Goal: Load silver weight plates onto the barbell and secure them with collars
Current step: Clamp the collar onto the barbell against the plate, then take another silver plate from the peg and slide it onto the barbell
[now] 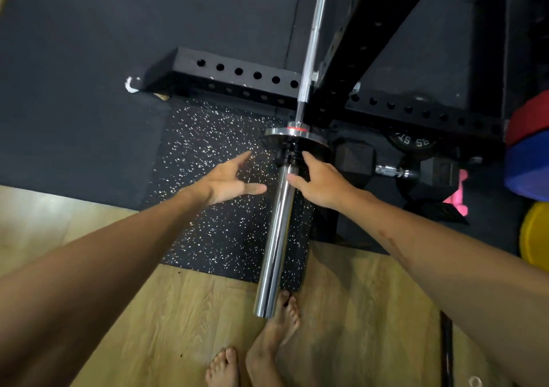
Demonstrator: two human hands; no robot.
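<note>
Collar [287, 157] dark, blurred; right hand [322, 183] fingers [309, 159] partly covering it.

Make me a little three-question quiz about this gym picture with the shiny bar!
1. True or false: a silver plate is already on the barbell sleeve.
2. What sits right against the plate? A) a black collar B) a red plate C) nothing
3. Is either hand gripping anything?

Key:
1. True.
2. A.
3. No. The left hand is spread open beside the sleeve; the right hand is open too, fingertips near the collar.
</note>
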